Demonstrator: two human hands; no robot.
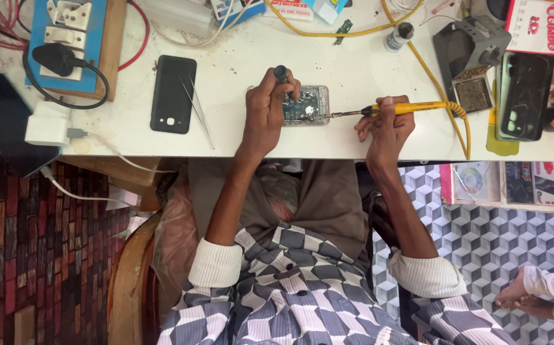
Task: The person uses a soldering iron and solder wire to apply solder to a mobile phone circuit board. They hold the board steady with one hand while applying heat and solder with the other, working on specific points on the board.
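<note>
An opened phone (307, 105) with its circuit board exposed lies on the white table (238, 64) near the front edge. My left hand (265, 112) rests on the phone's left side and grips a dark-handled tool (281, 74) that points down onto the board. My right hand (385, 121) holds a yellow-handled soldering iron (405, 108); its metal tip reaches left to the phone's right edge. The iron's yellow cord (459, 121) loops away to the right.
A black phone (173, 94) lies face down at the left, tweezers (199, 108) beside it. A blue switch board (66, 45) with a plug, a white charger (48, 124), a soldering stand (469, 51), a small bottle (398, 36) and a phone case (523, 96) stand around. Another person's foot (520, 294) shows at lower right.
</note>
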